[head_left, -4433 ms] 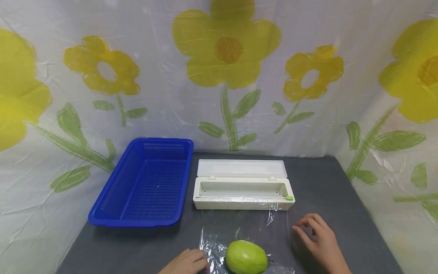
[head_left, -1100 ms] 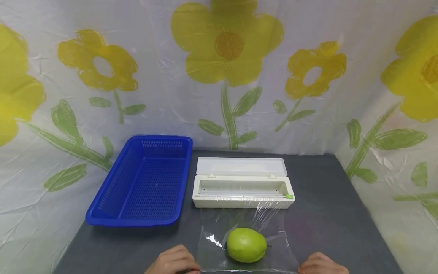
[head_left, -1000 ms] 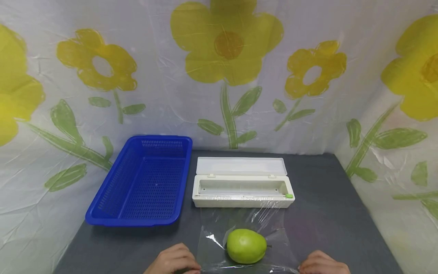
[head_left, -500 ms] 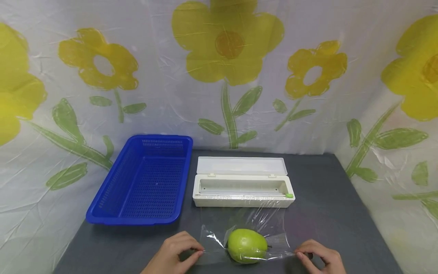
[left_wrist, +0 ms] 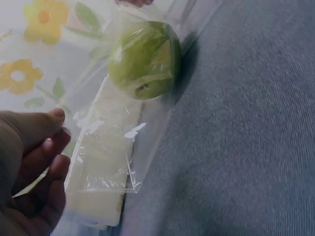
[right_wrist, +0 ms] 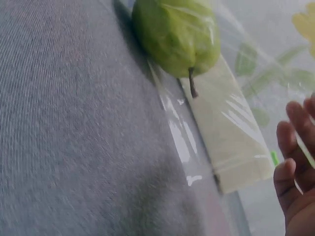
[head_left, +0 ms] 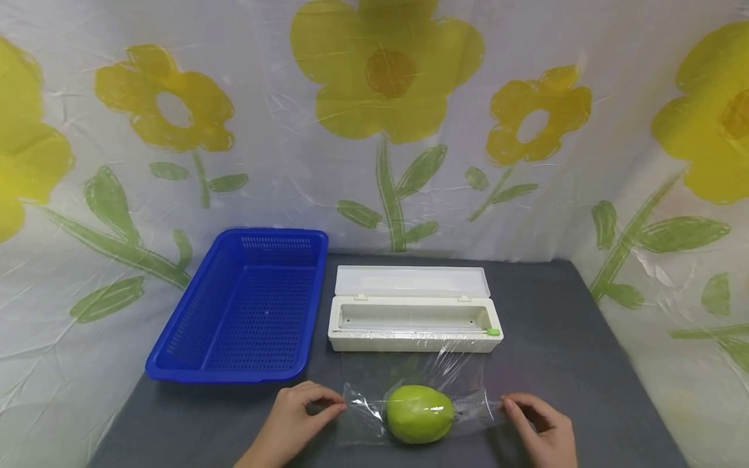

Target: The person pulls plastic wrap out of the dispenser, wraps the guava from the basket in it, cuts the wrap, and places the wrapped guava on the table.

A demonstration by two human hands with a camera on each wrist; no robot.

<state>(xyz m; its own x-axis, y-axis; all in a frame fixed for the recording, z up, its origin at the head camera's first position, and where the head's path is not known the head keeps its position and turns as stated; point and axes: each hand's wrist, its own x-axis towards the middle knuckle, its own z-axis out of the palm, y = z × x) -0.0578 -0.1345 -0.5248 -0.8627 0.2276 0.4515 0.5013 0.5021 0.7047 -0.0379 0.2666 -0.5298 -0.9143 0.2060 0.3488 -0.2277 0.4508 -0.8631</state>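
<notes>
A green pear lies on its side on the table, stem towards the right, as the right wrist view shows with the stem. Clear plastic wrap runs from the white dispenser box and is drawn up over the pear. My left hand pinches the wrap's left corner between thumb and forefinger. On the other side, my right hand pinches the right corner, its fingers bent. In the left wrist view the film stretches between the left fingertips and the fruit.
Behind the pear stands the white wrap dispenser, lid raised, with a green slider at its right end. A blue perforated basket sits at the left. A flower-printed curtain closes off the back and sides.
Both hands first lay low near the front edge. Since then they have lifted the wrap's front edge and carried it away from me, over the pear towards the dispenser.
</notes>
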